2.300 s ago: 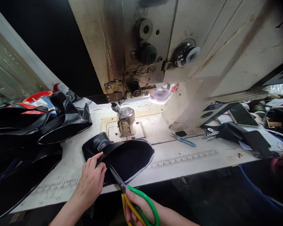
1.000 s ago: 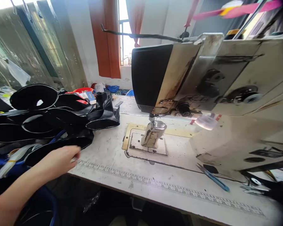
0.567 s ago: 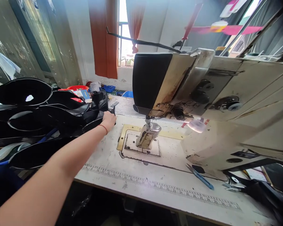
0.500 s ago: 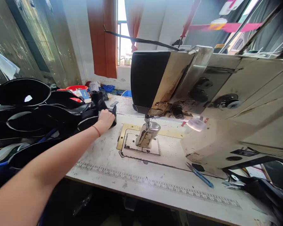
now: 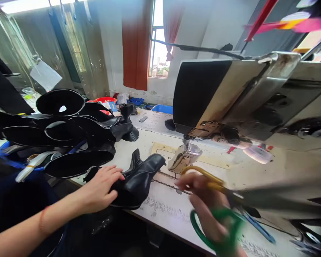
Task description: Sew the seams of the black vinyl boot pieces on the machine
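A black leather boot upper [image 5: 139,180] lies on the front part of the sewing table, left of the machine's post. My left hand [image 5: 103,187] rests on its near left side, fingers spread and thumb apart, hiding part of it. My right hand [image 5: 203,196], smeared by motion, holds scissors [image 5: 215,184] in front of the post. One scissor handle is yellow and the other green; the blades point right. The sewing machine [image 5: 203,96] stands behind the right hand, with its needle over the metal post [image 5: 186,155].
Several black boot uppers [image 5: 77,130] are heaped at the left, over a blue container [image 5: 9,155]. A ruler strip [image 5: 167,210] runs along the table's front edge. Blue thread snips [image 5: 259,226] lie at the right. A small grey bar [image 5: 143,119] lies toward the back.
My left hand has come back from the heap toward the table's front, and a boot upper now lies under it. My right hand has entered with scissors. The view has swung left.
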Demonstrator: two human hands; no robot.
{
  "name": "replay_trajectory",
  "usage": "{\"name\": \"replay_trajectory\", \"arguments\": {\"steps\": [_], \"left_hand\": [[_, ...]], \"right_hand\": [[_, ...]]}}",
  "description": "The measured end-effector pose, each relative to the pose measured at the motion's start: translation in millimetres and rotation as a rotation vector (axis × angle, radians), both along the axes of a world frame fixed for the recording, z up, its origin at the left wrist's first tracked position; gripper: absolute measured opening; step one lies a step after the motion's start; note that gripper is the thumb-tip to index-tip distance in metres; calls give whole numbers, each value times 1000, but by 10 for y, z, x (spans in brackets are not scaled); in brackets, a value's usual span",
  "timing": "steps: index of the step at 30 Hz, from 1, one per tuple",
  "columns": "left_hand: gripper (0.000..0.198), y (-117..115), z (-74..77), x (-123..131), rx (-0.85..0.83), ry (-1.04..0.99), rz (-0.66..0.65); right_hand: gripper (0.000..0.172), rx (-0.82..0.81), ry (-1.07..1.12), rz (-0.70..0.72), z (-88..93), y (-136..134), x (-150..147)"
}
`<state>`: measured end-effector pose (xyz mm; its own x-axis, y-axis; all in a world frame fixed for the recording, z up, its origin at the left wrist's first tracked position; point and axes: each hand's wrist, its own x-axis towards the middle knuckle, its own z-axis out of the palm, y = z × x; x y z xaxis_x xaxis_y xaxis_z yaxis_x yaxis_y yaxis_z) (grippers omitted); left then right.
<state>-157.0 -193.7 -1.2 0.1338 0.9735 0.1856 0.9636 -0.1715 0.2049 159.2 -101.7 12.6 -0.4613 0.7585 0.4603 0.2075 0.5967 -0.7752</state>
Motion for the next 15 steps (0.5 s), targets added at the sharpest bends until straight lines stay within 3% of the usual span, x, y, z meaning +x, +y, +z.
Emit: {"name": "replay_trajectory", "arguments": {"steps": [1, 2, 3, 5, 7, 9, 11, 15], "left_hand": [[20, 17, -16, 120, 35, -49, 77], [15, 37, -25, 235, 64, -53, 113], [19, 51, -30, 333, 82, -48, 111], [35, 28, -35, 446, 94, -17, 29], [45, -77, -51, 458, 69, 58, -95], [47, -234, -98, 425, 31, 99, -151], [46, -387, -182, 406, 7, 57, -128], [41, -539, -376, 456, -24, -228, 14]], "right_hand": [[20, 10, 26, 21, -8, 147, -151], [15, 21, 19, 49, -13, 284, -287], [12, 33, -29, 84, -16, 406, -402], [23, 81, -218, 169, -32, 606, -572], [28, 152, -366, 285, -79, 767, -698], [22, 219, -448, 408, -160, 916, -841], [18, 251, -484, 521, -246, 1055, -1038], [34, 220, -558, 585, -293, 1247, -1487]]}}
